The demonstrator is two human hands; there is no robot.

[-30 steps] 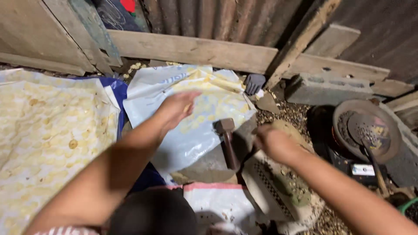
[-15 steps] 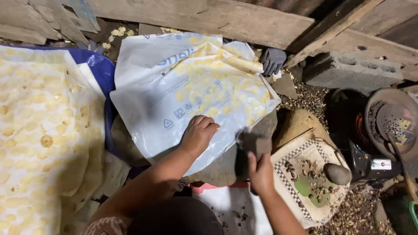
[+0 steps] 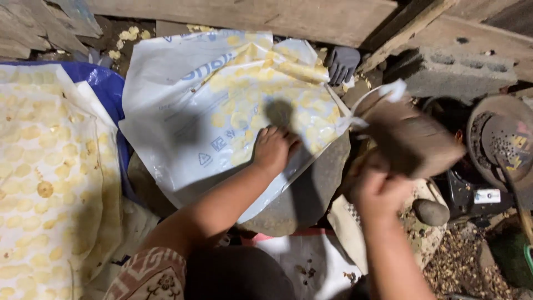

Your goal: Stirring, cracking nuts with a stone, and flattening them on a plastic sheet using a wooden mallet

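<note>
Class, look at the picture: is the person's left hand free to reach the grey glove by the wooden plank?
Probably yes: the left hand lies flat on the white plastic sheet, holding nothing, and only that sheet lies between it and the grey glove.

Mid-frame, the left hand presses flat on a white plastic sheet; at right, the right hand grips a blurred wooden mallet.

Harsh overhead light, motion-blurred right side

Blurred wooden mallet raised, plastic sheet flat
</note>
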